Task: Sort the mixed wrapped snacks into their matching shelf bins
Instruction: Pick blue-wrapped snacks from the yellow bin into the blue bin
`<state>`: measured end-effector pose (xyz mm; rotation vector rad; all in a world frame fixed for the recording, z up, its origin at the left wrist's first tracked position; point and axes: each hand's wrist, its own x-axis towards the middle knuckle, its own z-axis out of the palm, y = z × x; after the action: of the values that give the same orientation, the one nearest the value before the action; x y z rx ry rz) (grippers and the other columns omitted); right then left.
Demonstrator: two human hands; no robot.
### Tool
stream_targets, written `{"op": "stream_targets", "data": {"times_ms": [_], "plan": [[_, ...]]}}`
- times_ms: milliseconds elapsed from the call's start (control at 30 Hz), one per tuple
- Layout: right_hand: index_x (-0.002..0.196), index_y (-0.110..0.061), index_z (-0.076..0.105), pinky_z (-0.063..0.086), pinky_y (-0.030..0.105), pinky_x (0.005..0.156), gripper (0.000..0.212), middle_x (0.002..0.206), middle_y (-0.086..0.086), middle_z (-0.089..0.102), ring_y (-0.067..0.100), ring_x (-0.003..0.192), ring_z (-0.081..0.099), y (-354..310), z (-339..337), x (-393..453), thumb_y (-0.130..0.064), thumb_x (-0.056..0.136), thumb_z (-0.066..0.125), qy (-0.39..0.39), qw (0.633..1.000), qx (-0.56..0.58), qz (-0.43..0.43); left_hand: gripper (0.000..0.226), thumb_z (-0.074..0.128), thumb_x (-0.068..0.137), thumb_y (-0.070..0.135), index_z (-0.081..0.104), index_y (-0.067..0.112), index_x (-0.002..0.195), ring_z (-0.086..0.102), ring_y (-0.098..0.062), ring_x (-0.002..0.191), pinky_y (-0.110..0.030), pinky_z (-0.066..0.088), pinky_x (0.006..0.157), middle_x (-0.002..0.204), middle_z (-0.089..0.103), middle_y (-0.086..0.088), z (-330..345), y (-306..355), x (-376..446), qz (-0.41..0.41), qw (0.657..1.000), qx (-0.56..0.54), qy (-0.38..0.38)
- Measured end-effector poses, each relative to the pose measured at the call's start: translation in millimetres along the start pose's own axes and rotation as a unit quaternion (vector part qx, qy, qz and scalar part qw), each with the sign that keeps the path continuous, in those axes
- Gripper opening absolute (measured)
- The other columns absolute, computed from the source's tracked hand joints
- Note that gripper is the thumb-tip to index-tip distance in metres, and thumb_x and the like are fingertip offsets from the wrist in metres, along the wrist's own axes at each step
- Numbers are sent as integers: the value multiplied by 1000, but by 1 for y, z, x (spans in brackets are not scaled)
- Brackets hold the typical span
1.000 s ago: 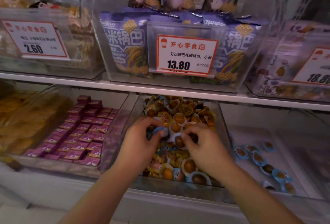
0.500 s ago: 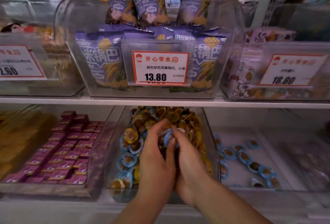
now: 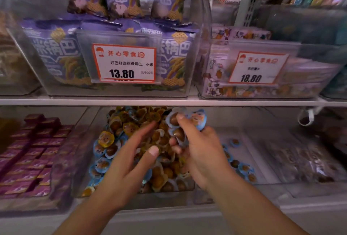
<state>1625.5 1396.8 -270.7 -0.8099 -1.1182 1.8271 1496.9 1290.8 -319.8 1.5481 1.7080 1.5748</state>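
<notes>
A clear middle bin (image 3: pixel 78 159) on the lower shelf holds a heap of small round wrapped snacks, some with yellow lids (image 3: pixel 106 138), some with blue lids (image 3: pixel 101 165). My right hand (image 3: pixel 199 152) is raised over the heap's right side, shut on a bunch of blue-lidded snacks (image 3: pixel 197 119). My left hand (image 3: pixel 129 163) hovers over the heap with fingers spread and nothing in it. The bin to the right (image 3: pixel 262 159) holds several loose blue-lidded snacks (image 3: pixel 244 169) on its floor.
Left lower bin holds purple wrapped blocks (image 3: pixel 32 156). The upper shelf edge (image 3: pixel 169 101) runs just above my hands; on it stand a bin of purple bags with a 13.80 price tag (image 3: pixel 124 64) and a bin tagged 18.80 (image 3: pixel 257 67). Brown packets (image 3: pixel 304 159) lie far right.
My hands have come apart. The right hand lifted up and right with blue-lidded snacks in it; the left hand opened and dropped back over the heap.
</notes>
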Motion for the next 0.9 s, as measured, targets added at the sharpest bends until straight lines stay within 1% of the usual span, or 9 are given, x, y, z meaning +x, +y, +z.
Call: {"op": "stream_targets", "data": {"times_ms": [133, 233, 300, 400, 533, 633, 700, 800, 900], "plan": [[93, -6, 66, 45, 24, 42, 14, 67, 8, 66, 22, 56, 65, -15, -54, 28, -20, 95, 66, 91, 995, -48, 9, 35, 51, 97, 47, 54, 43, 132, 48, 7, 127, -28, 47, 100, 135, 53, 28, -8, -10, -3, 27, 987, 157, 16], [94, -8, 66, 55, 40, 67, 10, 92, 18, 69, 37, 91, 69, -8, -91, 52, -18, 95, 65, 102, 978, -180, 34, 29, 53, 96, 38, 61, 36, 124, 52, 2, 124, -34, 49, 99, 129, 58, 23, -10, -15, -3, 30, 981, 189, 26], [99, -12, 70, 53, 45, 84, 16, 102, 13, 68, 31, 99, 65, -2, -106, 63, -27, 94, 66, 78, 963, -254, 45, 25, 53, 98, 34, 64, 31, 122, 54, 0, 120, -33, 49, 98, 126, 60, 21, -13, -15, -1, 40, 976, 210, 38], [116, -18, 70, 46, 22, 78, 26, 112, -1, 69, 14, 104, 61, -5, -109, 70, -29, 94, 65, 73, 936, -344, -28, 27, 50, 93, 26, 66, 28, 114, 57, -1, 111, -27, 47, 92, 117, 62, 20, -24, -12, 4, 74, 959, 263, 76], [95, -22, 72, 42, 2, 72, 25, 91, -10, 72, 11, 92, 66, -9, -84, 52, -1, 90, 59, 108, 903, -352, -222, 31, 49, 88, 15, 70, 22, 109, 62, -13, 104, -29, 47, 90, 112, 66, 11, -47, -13, 2, 68, 943, 301, 121], [94, -22, 72, 44, 5, 77, 20, 91, -10, 71, 1, 89, 65, -3, -47, 28, -10, 90, 57, 38, 856, -385, -344, 33, 47, 82, 14, 72, 16, 104, 62, -21, 107, -46, 49, 92, 114, 66, 2, -66, -16, -6, 82, 922, 344, 155], [100, -18, 72, 42, 5, 79, 20, 96, -9, 67, -2, 93, 62, 6, -21, 14, -16, 93, 54, -48, 810, -426, -400, 34, 49, 79, 9, 72, 15, 104, 60, -24, 112, -44, 48, 94, 119, 63, 0, -80, -18, -12, 61, 915, 354, 186], [120, -21, 67, 43, 13, 91, 30, 116, -11, 59, 0, 109, 55, 31, 14, 2, -24, 98, 47, -195, 751, -503, -381, 38, 50, 78, 8, 72, 17, 108, 57, -21, 115, -38, 46, 96, 123, 60, 1, -95, -22, -22, 27, 916, 352, 192], [143, -25, 49, 33, 34, 115, 44, 146, -6, 44, 17, 139, 35, 65, 42, 6, -29, 100, 45, -273, 667, -609, -331, 38, 51, 80, 11, 70, 16, 113, 57, -21, 119, -44, 49, 97, 128, 59, 1, -99, -29, -30, 3, 922, 355, 154]]}}
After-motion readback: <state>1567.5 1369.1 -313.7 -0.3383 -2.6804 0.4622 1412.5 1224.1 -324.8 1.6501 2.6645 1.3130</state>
